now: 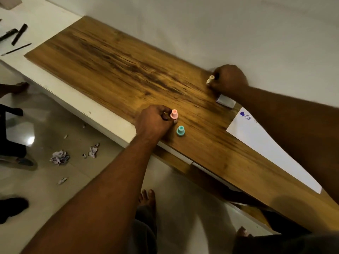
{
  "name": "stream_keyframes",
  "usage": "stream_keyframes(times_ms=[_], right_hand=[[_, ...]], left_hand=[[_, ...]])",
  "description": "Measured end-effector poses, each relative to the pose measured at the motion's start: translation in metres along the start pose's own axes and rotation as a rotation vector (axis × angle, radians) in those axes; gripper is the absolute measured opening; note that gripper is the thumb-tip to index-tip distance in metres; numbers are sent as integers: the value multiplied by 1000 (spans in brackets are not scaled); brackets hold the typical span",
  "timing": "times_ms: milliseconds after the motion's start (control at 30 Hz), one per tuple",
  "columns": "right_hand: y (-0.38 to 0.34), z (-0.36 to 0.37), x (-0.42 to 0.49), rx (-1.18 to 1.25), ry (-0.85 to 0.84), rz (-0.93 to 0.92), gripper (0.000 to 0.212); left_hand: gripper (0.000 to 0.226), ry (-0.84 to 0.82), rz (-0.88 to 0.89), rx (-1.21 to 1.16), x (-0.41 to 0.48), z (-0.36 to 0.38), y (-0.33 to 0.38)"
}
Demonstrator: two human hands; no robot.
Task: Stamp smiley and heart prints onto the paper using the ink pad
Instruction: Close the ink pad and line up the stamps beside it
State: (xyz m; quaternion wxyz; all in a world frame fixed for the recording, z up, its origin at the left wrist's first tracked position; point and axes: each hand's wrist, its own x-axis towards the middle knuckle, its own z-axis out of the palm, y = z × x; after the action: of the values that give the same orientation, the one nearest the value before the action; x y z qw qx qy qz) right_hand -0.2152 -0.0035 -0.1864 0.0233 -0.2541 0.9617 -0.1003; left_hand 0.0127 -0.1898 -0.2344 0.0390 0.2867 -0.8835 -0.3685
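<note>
My left hand [154,121] grips a pink stamp [174,114] standing upright on the wooden tabletop [110,70]. A teal stamp [180,130] stands free just to its right. Far back near the wall, my right hand [229,79] is closed around a cream stamp [210,79], just above a white ink pad box [225,100] that my wrist partly hides. The white paper [266,143] lies to the right, under my right forearm. It bears a blue heart print [242,113] and a blue smiley print [248,117] near its top corner.
The white wall [220,33] runs along the table's far edge. Black combs [16,34] lie on a white shelf at the far left. Crumpled paper scraps [59,157] litter the tiled floor. My bare feet [146,198] and another person's foot [20,87] are below.
</note>
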Motion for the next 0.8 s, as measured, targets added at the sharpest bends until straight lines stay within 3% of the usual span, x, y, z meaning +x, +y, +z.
stream_keyframes(times_ms=[467,567,667,800], right_hand=[[22,-7,-2,-114,6,55,50],[14,-19,-18,-28,135,40,55],[-9,-26,-60,69,175,-165,51],[-42,-12,-135,164,-106,-391,67]], left_hand=[[44,-6,-24,-30,8,6,-5],[43,-1,-24,-27,8,8,-6],[42,0,-36,-47,8,8,-7],[44,7,-38,-42,8,7,-5]])
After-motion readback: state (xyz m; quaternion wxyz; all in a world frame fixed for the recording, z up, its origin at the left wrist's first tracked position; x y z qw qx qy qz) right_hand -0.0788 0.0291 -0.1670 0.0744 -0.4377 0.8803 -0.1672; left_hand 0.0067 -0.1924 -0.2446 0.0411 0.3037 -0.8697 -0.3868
